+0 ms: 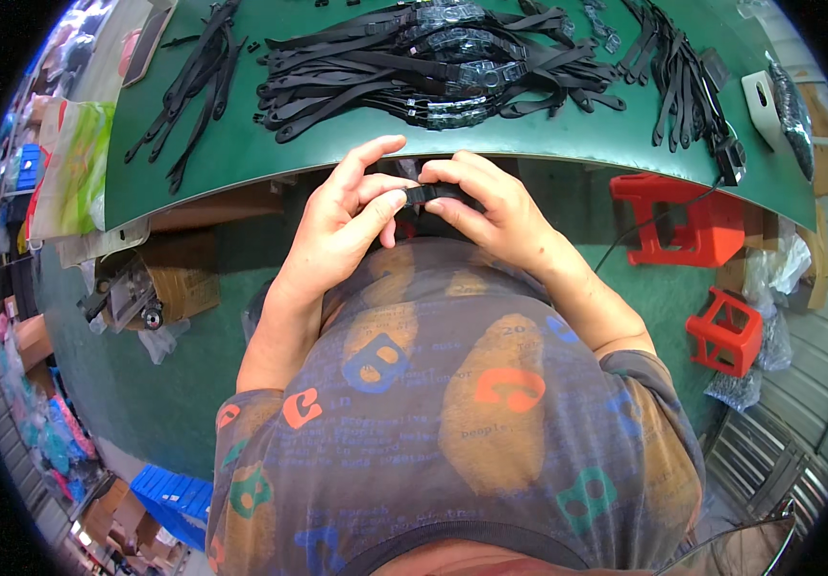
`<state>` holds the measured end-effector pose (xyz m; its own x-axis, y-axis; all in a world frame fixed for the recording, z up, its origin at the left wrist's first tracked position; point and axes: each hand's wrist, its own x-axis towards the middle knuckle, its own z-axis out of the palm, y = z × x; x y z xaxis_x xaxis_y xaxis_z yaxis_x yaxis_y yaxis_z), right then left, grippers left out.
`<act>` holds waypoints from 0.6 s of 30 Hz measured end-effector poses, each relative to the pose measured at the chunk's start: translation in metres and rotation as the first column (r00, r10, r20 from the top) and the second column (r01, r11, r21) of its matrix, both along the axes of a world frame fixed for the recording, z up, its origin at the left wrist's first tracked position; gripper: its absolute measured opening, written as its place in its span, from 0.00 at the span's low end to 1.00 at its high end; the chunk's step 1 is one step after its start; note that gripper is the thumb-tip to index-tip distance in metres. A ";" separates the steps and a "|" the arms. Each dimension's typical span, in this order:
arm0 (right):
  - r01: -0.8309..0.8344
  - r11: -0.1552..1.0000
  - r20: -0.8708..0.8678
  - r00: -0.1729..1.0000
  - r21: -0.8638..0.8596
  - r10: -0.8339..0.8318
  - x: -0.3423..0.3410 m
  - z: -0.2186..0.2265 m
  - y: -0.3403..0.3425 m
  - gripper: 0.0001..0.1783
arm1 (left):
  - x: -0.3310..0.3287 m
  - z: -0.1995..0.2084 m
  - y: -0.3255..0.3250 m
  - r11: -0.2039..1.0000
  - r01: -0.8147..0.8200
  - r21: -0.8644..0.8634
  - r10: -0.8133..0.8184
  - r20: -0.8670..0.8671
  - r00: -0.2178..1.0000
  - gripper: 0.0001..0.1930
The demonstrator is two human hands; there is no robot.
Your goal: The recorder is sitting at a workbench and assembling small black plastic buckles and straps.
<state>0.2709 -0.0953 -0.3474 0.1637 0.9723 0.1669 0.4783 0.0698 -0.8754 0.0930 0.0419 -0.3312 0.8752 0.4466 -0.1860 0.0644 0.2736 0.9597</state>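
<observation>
Strap [420,193] (probably; mostly finger-covered) is pinched by left hand [345,208] and right hand [497,204].

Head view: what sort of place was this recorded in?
Probably a workshop or small assembly area: many black straps lie in piles on a green table, with red plastic stools and a cardboard box on the floor.

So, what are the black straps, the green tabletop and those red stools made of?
Black straps: probably webbing or a rubbery synthetic; they look flat, bendy and mostly matte, but their texture is too fine to make out.
Green tabletop: perhaps laminate or a mat, judging by its smooth, even surface and soft sheen.
Red stools: most likely molded plastic, given the uniform color and cut-out sides.
</observation>
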 end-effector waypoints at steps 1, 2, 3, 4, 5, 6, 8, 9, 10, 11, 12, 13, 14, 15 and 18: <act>0.000 1.000 -0.001 1.000 -0.001 0.000 0.000 -0.001 0.000 0.19 | 0.000 -0.001 0.000 1.000 -0.001 -0.007 0.001 -0.003 1.000 0.26; 0.007 1.000 -0.068 0.998 0.023 -0.006 0.000 -0.002 0.000 0.19 | 0.000 -0.002 -0.001 1.000 -0.002 -0.014 0.002 -0.007 1.000 0.26; 0.016 0.999 -0.134 0.991 0.046 -0.010 0.000 -0.002 -0.001 0.19 | 0.000 -0.002 -0.001 1.000 -0.001 -0.014 0.001 -0.008 1.000 0.26; 0.015 0.999 -0.135 0.991 0.045 -0.009 0.001 -0.002 -0.001 0.19 | 0.000 -0.003 -0.001 1.000 -0.001 -0.006 0.001 -0.009 1.000 0.26; 0.005 1.000 -0.136 0.991 0.029 -0.001 0.002 -0.002 -0.001 0.19 | 0.001 -0.004 -0.001 1.000 0.000 0.002 0.000 -0.010 1.000 0.26; -0.005 1.000 -0.137 0.990 0.013 0.007 0.003 -0.001 -0.002 0.20 | 0.001 -0.004 -0.002 1.000 0.000 0.001 0.000 -0.010 1.000 0.26; 0.001 1.000 -0.121 0.993 0.024 0.002 0.004 0.001 -0.003 0.20 | 0.002 -0.005 -0.003 1.000 0.009 -0.009 -0.009 -0.020 1.000 0.26; 0.007 0.999 -0.104 0.995 0.037 -0.003 0.004 0.001 -0.004 0.20 | 0.002 -0.006 -0.003 1.000 0.010 -0.010 -0.010 -0.021 1.000 0.26; 0.008 0.999 -0.104 0.995 0.037 -0.004 0.004 0.002 -0.004 0.20 | 0.002 -0.006 -0.003 1.000 0.021 -0.004 -0.022 -0.021 1.000 0.27; 0.011 1.000 -0.097 0.995 0.029 -0.009 0.005 0.002 -0.005 0.20 | 0.002 -0.007 -0.003 0.999 0.033 0.001 -0.033 -0.022 0.999 0.28; 0.015 1.000 -0.090 0.996 0.020 -0.013 0.005 0.002 -0.005 0.20 | 0.002 -0.006 -0.003 0.999 0.034 0.001 -0.034 -0.023 0.999 0.28; 0.016 1.000 -0.090 0.996 0.020 -0.014 0.006 0.003 -0.005 0.20 | 0.003 -0.006 -0.003 0.999 0.035 0.000 -0.035 -0.028 0.999 0.28; 0.012 1.000 -0.058 0.998 0.016 -0.011 0.006 0.003 -0.006 0.20 | 0.003 -0.006 -0.004 0.999 0.036 0.000 -0.036 -0.033 0.999 0.28; 0.009 1.000 -0.025 1.000 0.011 -0.008 0.007 0.004 -0.006 0.21 | 0.003 -0.006 -0.004 0.999 0.037 -0.001 -0.037 -0.033 0.999 0.28; 0.010 1.000 0.017 1.000 0.012 -0.010 0.008 0.003 -0.005 0.21 | 0.004 -0.007 -0.003 1.000 0.022 0.021 -0.022 -0.034 0.999 0.27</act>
<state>0.2791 -0.1000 -0.3441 0.1703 0.9686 0.1812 0.4938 0.0753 -0.8663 0.0971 0.0388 -0.3383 0.8782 0.4315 -0.2066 0.1029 0.2514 0.9624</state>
